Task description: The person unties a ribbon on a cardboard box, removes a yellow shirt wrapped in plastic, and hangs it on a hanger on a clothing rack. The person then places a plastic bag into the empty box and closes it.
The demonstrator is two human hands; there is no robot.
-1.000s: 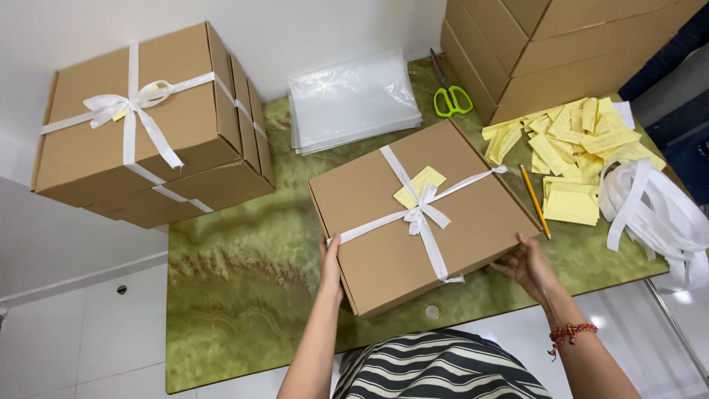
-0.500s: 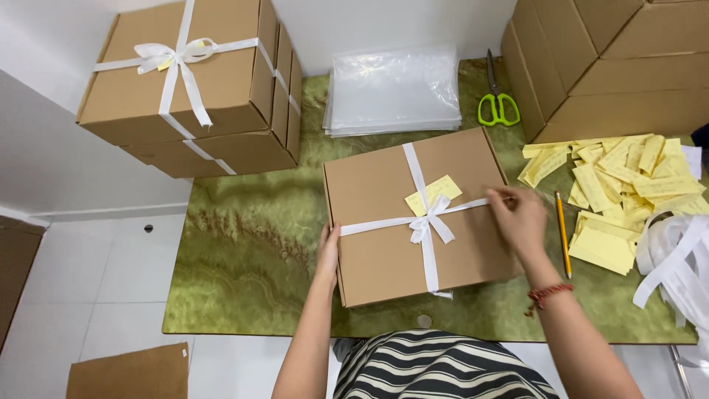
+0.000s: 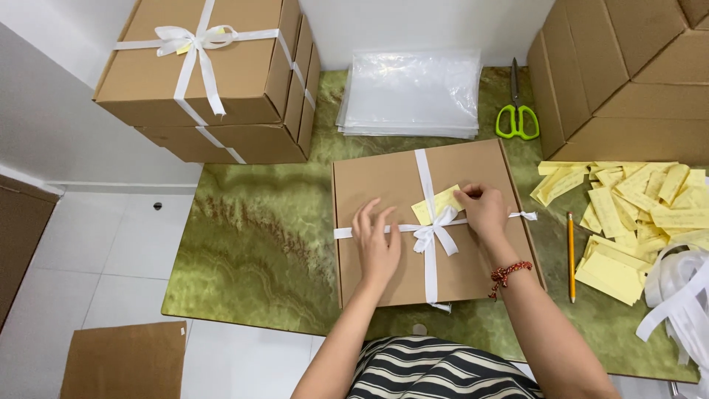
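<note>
A flat, square cardboard box point(image 3: 432, 222) sits at the middle of the green marbled bench point(image 3: 251, 251), close to the near edge, its matte brown lid crossed by thin white ribbon point(image 3: 432, 236) knotted into a floppy bow. The left hand point(image 3: 377, 240) lies flat on the lid just left of the bow, fingers spread and open, gripping nothing, fingertips on the ribbon band. The right hand point(image 3: 484, 210) is curled, thumb and fingers pinched on the end of a small yellow paper slip point(image 3: 437, 203) that lies tucked against the bow; a red beaded bracelet point(image 3: 508, 273) circles that wrist.

At the bench's far edge rests a glossy, slippery-looking stack of clear plastic bags point(image 3: 413, 92), and beside it scissors with lime-green handles point(image 3: 517, 111), blades pointing away. Along the right edge, a loose heap of yellow paper slips point(image 3: 635, 207), a slim orange pencil point(image 3: 570, 255) lying straight, and a tangle of white ribbon point(image 3: 679, 295) cut off by the frame. The far-left corner carries two stacked, ribbon-tied cardboard boxes point(image 3: 214, 74), the top one wearing a bow. More plain cartons point(image 3: 620, 66) pile at the far-right corner, cropped at the top. A brown cardboard sheet point(image 3: 125, 358) lies on the white tiled floor, partly out of view. The markings on the slips are too small to make out.
</note>
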